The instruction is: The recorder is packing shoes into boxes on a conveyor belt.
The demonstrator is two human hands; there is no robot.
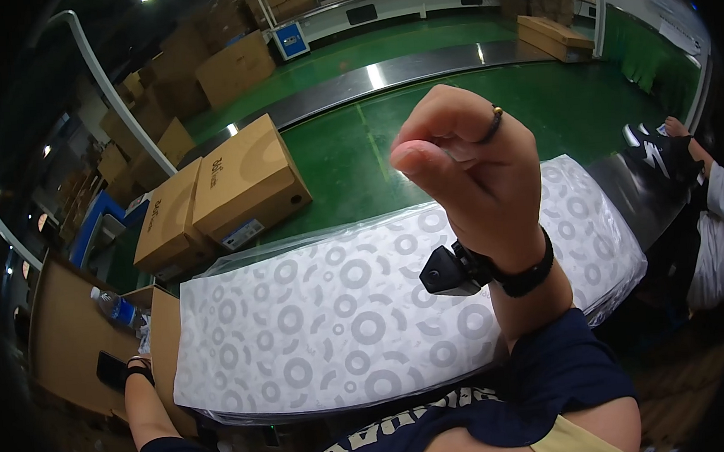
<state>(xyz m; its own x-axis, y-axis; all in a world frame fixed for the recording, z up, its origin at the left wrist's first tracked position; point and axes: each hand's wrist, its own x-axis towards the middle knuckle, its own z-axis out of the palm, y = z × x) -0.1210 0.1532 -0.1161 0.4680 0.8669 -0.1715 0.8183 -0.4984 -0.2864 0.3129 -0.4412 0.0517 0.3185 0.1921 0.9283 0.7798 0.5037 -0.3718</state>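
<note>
My right hand [479, 169] is raised over a stack of white wrapping paper [326, 319] printed with grey rings, its fingers curled in and thumb drawn against them. Nothing shows in its grip. A dark band with a small black device [452, 272] circles that wrist. At the lower left, my left hand [141, 361] reaches to an open cardboard box [62, 344]; its fingers are mostly hidden. A dark phone-like slab [110, 370] lies right beside it. Clear plastic shows along the paper stack's edges.
Two brown cartons [247, 183] stand beyond the paper at the left. A water bottle [114, 307] is in the open box. Past the green surface [357, 152] runs a metal strip [329, 94]. Another person's hand [676, 127] and a black shoe [652, 150] are at the right.
</note>
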